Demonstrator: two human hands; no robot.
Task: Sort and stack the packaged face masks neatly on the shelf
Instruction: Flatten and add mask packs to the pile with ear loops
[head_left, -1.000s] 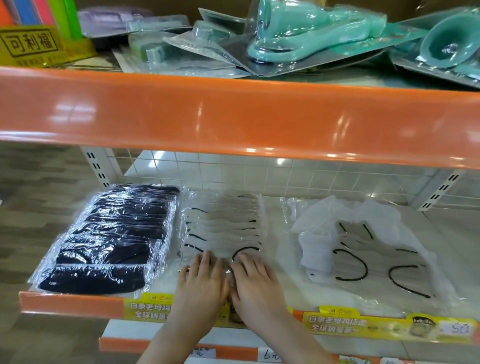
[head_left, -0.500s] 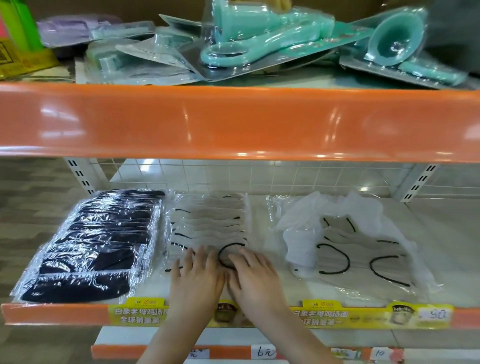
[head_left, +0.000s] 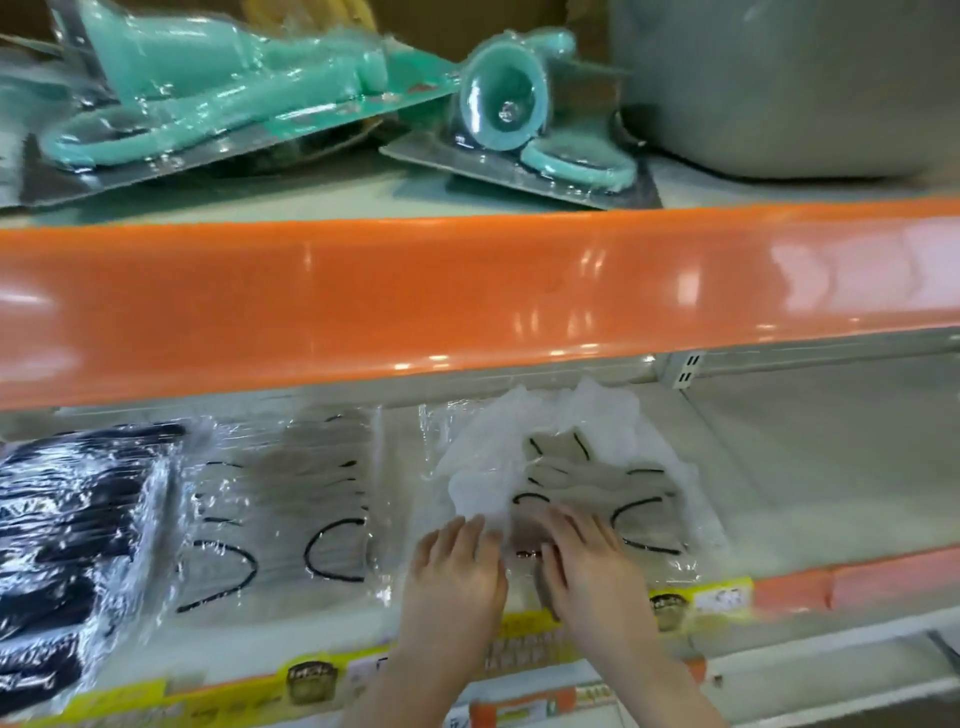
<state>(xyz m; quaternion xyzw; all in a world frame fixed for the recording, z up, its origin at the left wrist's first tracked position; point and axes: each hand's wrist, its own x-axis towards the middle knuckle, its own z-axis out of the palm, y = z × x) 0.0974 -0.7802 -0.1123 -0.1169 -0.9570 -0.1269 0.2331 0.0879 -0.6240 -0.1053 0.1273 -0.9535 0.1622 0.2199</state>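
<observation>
Both hands (head_left: 524, 564) partly cover the blurred, loose mask packets (head_left: 566, 467).

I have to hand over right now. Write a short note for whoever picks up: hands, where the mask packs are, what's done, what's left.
Left hand and right hand: both flat, fingers straight, on the front of the loose pile of packs at the right.
Black mask stack at the left and clear-pack stack in the middle look neat.
Left: straighten and stack the loose pile, whose packs lie crumpled and askew on the shelf.
</observation>
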